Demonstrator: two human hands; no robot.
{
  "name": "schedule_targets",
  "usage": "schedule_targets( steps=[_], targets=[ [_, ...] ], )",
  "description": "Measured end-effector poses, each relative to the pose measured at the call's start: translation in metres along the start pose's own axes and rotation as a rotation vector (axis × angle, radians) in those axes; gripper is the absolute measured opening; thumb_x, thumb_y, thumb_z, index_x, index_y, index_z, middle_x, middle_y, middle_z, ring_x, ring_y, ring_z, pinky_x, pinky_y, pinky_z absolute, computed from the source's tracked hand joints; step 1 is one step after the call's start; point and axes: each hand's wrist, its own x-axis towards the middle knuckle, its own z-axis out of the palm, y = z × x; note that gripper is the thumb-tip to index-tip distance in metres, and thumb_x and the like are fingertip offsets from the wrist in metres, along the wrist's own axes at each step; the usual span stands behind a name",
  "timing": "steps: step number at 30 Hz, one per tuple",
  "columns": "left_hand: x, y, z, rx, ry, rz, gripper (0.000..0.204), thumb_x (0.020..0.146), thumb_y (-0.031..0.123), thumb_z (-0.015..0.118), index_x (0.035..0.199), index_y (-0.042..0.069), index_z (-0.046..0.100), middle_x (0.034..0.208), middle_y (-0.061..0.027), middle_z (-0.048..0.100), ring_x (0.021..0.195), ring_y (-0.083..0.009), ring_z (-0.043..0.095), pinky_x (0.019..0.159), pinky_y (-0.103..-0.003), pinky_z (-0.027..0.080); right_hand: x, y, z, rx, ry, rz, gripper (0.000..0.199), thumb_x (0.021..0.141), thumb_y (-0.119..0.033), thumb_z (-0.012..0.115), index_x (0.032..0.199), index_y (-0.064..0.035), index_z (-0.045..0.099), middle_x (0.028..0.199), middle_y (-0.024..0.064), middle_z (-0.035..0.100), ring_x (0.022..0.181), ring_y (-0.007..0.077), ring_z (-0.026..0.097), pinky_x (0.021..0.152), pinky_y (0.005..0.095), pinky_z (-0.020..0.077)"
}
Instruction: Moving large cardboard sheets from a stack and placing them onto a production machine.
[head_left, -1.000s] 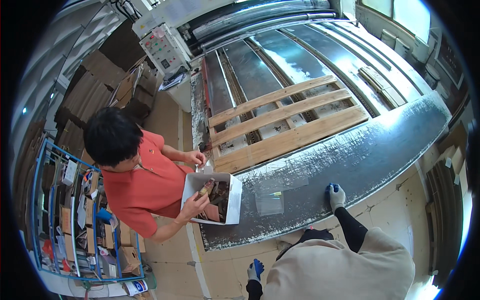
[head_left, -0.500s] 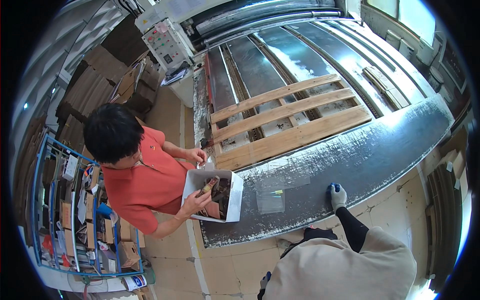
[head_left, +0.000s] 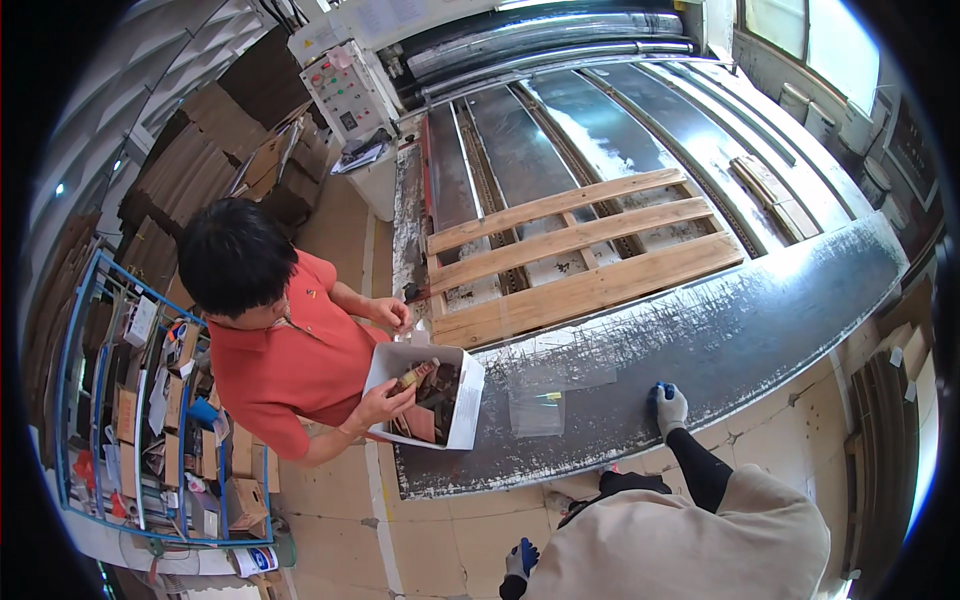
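My right hand (head_left: 668,405), in a white and blue glove over a black sleeve, rests flat on the near edge of the dark scratched metal table (head_left: 760,320) and holds nothing. My left hand (head_left: 522,558), gloved the same way, hangs low beside my beige top, away from the table; its fingers are too small to read. A clear plastic bag (head_left: 537,405) lies on the table left of my right hand. Further left, a co-worker in a red shirt (head_left: 290,365) holds a white box (head_left: 462,400) of brown pieces, one hand (head_left: 385,400) on its rim.
A wooden pallet (head_left: 585,250) lies on the machine bed beyond the table, with long metal plates (head_left: 600,120) behind it. A control panel (head_left: 345,90) stands at the back left beside cardboard stacks (head_left: 215,130). A blue rack (head_left: 130,420) full of small items lines the left.
My left hand dipped lower beside my body and shows again near the bottom edge. My right hand stayed on the table. The co-worker still holds the box.
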Motion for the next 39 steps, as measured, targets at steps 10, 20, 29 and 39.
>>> schedule_targets(
  steps=[10, 20, 29, 39],
  targets=[
    [0.0, -0.019, -0.003, -0.074, 0.078, -0.126, 0.04, 0.084, 0.034, 0.058, 0.099, -0.003, 0.054, 0.089, -0.0142, 0.061, 0.073, -0.0249, 0.062, 0.061, -0.032, 0.051, -0.001, -0.005, 0.0, 0.021, 0.011, -0.012, 0.023, 0.081, -0.027, 0.057, 0.088, -0.0056, 0.063, 0.078, 0.0147, 0.063, 0.073, 0.0296, 0.061, 0.065, 0.0359, 0.0457],
    [-0.003, -0.007, 0.002, 0.036, 0.077, -0.043, 0.043, 0.084, 0.031, 0.058, 0.103, -0.007, 0.051, 0.094, -0.014, 0.059, 0.08, -0.0255, 0.061, 0.066, -0.035, 0.052, 0.001, 0.002, 0.004, -0.009, 0.007, -0.008, 0.023, 0.081, -0.026, 0.057, 0.087, -0.0052, 0.063, 0.076, 0.0141, 0.063, 0.071, 0.0285, 0.062, 0.064, 0.0358, 0.0457],
    [-0.015, 0.011, 0.01, 0.023, 0.091, -0.074, 0.041, 0.084, 0.03, 0.058, 0.103, -0.006, 0.051, 0.091, -0.0146, 0.059, 0.078, -0.0269, 0.06, 0.065, -0.037, 0.051, 0.002, 0.003, 0.005, 0.019, -0.005, -0.006, 0.023, 0.081, -0.026, 0.057, 0.088, -0.0053, 0.063, 0.076, 0.0133, 0.064, 0.071, 0.0276, 0.062, 0.065, 0.0348, 0.046],
    [-0.034, 0.021, 0.021, 0.12, 0.15, -0.077, 0.04, 0.083, 0.031, 0.058, 0.099, -0.005, 0.054, 0.088, -0.013, 0.061, 0.075, -0.0217, 0.062, 0.064, -0.03, 0.052, 0.001, 0.005, 0.005, 0.062, 0.02, -0.034, 0.025, 0.08, -0.032, 0.057, 0.083, -0.0085, 0.063, 0.072, 0.014, 0.062, 0.069, 0.0317, 0.06, 0.062, 0.04, 0.0446]
  ],
)
